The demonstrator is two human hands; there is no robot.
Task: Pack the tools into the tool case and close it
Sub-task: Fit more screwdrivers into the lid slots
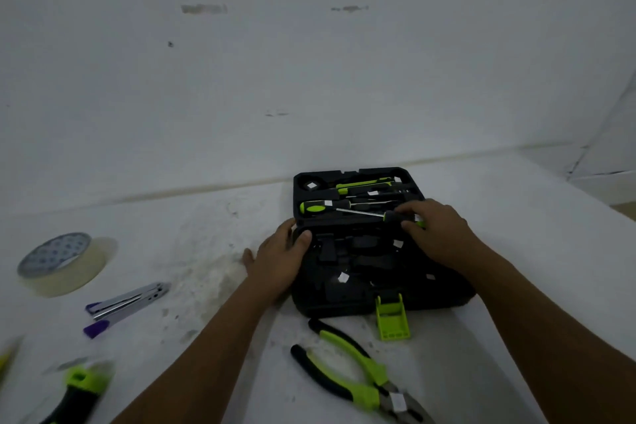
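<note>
Tool case (378, 293): lay open at the table's middle; your left hand (280, 262) gripped its left edge, your right hand (438, 234) pinched a screwdriver (378, 215) over the lid tray. Pliers (358, 372) waited just before the case. Risk: a half-seated screwdriver could have blocked the closing.

No legible text, brand, number or sign anywhere in this view. Small white square stickers (342, 277) sit on the moulded inner tray of the open black plastic tool case (378, 299), near several tool slots; all read blank at this resolution. One white tag on the metal jaws of the black-and-green-handled pliers (361, 379): any print too small to make out. Inner core of the cream masking tape roll (56, 263) shows a repeating pale dot pattern, no characters resolvable. Left edge of view motion-blurred, nothing readable there
</note>
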